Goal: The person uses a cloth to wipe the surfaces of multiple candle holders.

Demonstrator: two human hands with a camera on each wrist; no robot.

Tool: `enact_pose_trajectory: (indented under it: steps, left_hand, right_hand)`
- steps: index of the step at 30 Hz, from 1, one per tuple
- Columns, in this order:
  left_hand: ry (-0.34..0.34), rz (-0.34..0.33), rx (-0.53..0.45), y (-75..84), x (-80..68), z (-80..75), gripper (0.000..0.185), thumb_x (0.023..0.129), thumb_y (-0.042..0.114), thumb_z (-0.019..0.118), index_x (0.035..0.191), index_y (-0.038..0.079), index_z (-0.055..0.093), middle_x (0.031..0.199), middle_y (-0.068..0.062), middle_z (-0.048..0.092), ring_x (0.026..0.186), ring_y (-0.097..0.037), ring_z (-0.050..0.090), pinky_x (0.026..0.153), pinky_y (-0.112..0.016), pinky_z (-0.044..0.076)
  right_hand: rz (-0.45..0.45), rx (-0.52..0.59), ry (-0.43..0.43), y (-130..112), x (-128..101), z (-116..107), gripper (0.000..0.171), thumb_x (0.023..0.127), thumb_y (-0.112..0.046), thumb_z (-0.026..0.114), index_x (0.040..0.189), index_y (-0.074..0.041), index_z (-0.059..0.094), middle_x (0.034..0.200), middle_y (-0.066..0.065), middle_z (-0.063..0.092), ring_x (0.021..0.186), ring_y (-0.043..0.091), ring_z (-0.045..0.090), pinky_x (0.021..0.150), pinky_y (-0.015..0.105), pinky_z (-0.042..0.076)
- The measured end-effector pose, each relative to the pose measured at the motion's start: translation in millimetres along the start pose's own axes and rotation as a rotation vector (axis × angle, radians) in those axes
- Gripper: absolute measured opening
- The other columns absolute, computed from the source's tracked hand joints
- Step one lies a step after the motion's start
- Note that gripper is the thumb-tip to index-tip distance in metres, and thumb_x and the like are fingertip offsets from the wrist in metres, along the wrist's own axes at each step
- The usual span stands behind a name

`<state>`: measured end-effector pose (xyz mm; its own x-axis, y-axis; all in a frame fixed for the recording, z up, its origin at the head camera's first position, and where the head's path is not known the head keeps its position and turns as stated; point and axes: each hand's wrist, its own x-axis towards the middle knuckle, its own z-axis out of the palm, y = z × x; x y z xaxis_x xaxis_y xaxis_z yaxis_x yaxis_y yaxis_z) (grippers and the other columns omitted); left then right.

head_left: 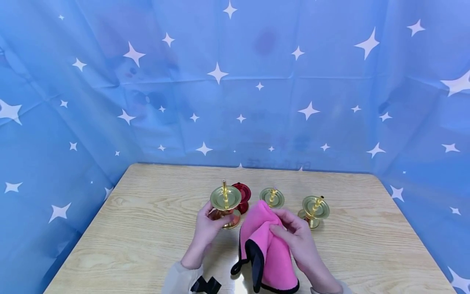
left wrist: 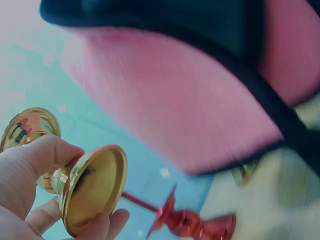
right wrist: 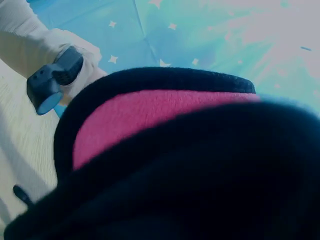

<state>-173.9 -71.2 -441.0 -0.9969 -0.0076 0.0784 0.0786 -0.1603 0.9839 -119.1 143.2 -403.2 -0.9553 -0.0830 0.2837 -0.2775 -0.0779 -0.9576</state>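
Observation:
In the head view my left hand (head_left: 206, 228) grips a gold candle holder (head_left: 219, 199) around its stem, dish upward. Close up in the left wrist view, fingers and thumb wrap that gold candle holder (left wrist: 97, 187) between its dish and its round foot. My right hand (head_left: 298, 237) pinches a pink cloth (head_left: 249, 228) with black edging near its top, and the cloth hangs down in folds beside the held candle holder. Cloth (right wrist: 140, 112) fills much of the right wrist view and hides the right hand there. A red candle holder (head_left: 244, 192) stands right behind the gold one.
Two more gold candle holders, one behind the cloth (head_left: 277, 199) and one to the right (head_left: 320, 210), stand on the wooden table (head_left: 367, 245). A blue curtain (head_left: 257, 102) with white stars surrounds the table. On the left sleeve sits a black wrist camera (right wrist: 52, 82).

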Motion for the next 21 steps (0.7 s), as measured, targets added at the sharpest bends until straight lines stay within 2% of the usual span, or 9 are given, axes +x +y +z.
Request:
enact_pose_trajectory:
  steps: [4,10,15,18,21]
  left_hand:
    - [0.072,0.042,0.115,-7.0,3.5,-9.7,0.046,0.070,-0.007,0.073,0.115,-0.006,0.058,0.104,-0.017,0.064,0.091,-0.017,0.061,0.077,-0.024,0.050]
    - [0.203,0.067,0.229,-17.5,13.2,-24.9,0.041,0.069,-0.001,0.078,0.107,-0.002,0.064,0.101,-0.011,0.063,0.085,-0.011,0.056,0.075,-0.026,0.048]
    - [0.301,0.084,0.359,-26.2,20.9,-37.2,0.038,0.066,0.006,0.082,0.101,0.002,0.067,0.099,-0.009,0.065,0.088,-0.010,0.049,0.074,-0.032,0.040]
    - [0.332,0.084,0.402,-30.5,24.5,-42.9,0.036,0.066,0.006,0.083,0.097,0.001,0.067,0.096,-0.011,0.064,0.085,-0.011,0.049,0.071,-0.028,0.039]
    - [0.354,0.075,0.433,-33.4,27.4,-46.5,0.035,0.066,0.007,0.082,0.096,0.000,0.067,0.094,-0.012,0.065,0.083,-0.014,0.050,0.067,-0.024,0.040]
  right_hand:
    - [-0.003,-0.019,-0.022,-3.4,-4.2,-12.4,0.025,0.087,0.007,0.056,0.110,0.000,0.061,0.098,-0.001,0.066,0.090,0.010,0.060,0.073,0.022,0.049]
    - [-0.045,-0.071,-0.053,-10.1,-12.3,-40.4,0.029,0.088,0.011,0.051,0.111,-0.004,0.059,0.103,-0.005,0.067,0.092,0.006,0.059,0.073,0.020,0.047]
    - [-0.020,-0.101,-0.045,-12.7,-21.5,-67.9,0.034,0.089,0.012,0.048,0.112,-0.012,0.058,0.100,-0.007,0.068,0.086,0.004,0.058,0.068,0.019,0.046]
    - [0.009,-0.051,-0.087,-11.9,-26.5,-86.9,0.037,0.091,0.013,0.044,0.115,-0.013,0.056,0.103,-0.005,0.068,0.087,0.005,0.059,0.069,0.020,0.047]
    - [0.053,0.044,-0.165,-9.9,-31.1,-108.0,0.042,0.094,0.013,0.037,0.121,-0.014,0.053,0.109,-0.002,0.067,0.093,0.008,0.060,0.074,0.021,0.049]
